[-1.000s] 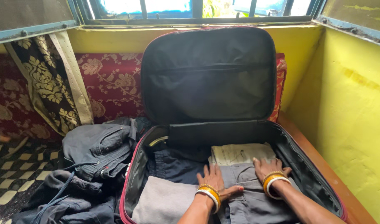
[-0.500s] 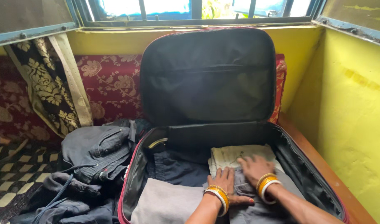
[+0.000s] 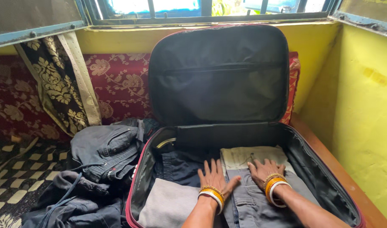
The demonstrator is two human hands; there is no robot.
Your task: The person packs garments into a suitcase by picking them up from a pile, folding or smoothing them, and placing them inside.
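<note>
Hands: left hand [image 3: 213,175] and right hand [image 3: 263,169] lie flat, fingers spread, palms down on grey trousers [image 3: 252,202]; neither grips anything, both simply press.
Trousers: folded, at the 5 o'clock corner of the suitcase [image 3: 324,169], on top of the other clothes.
Handling: soft, light cloth by the look of it, limp and not fragile; likely to slump if lifted by one edge, so the folded sides look like the best hold, one hand to each.
Suitcase contents: pale folded garment [image 3: 252,154] at 12 o'clock from the trousers, touching them; dark blue garment [image 3: 180,166] at 10 o'clock; grey cloth [image 3: 168,204] at 9 o'clock, just beside the left wrist.
Lid: black-lined lid [image 3: 218,71] stands upright against the wall, zip pocket shut.
Outside: heap of dark clothes [image 3: 96,169] at 9 o'clock from the case, touching its rim.
</note>
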